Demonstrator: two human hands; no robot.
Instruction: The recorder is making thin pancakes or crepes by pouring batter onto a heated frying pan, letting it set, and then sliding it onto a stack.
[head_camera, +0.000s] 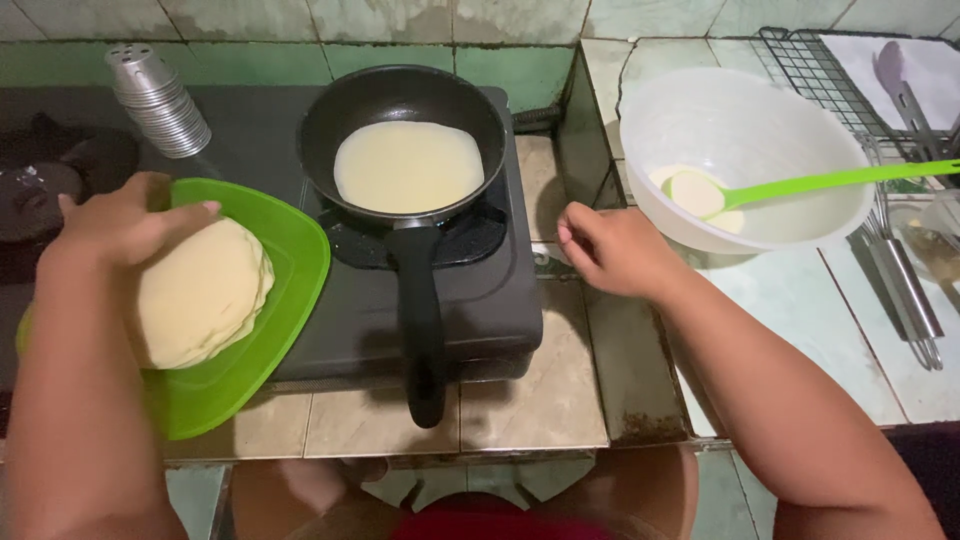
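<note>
A stack of thin, pale yellow crepes (205, 292) lies on a bright green plate (285, 270) with rounded corners, tilted and resting partly on the left part of the black stove top. The stack sits toward the plate's left half, its round edges slightly uneven, and its upper left rim is covered by the left hand (125, 222), whose fingers rest on top of it. The plate's right and lower parts are bare, and its near corner overhangs the tiled counter edge.
</note>
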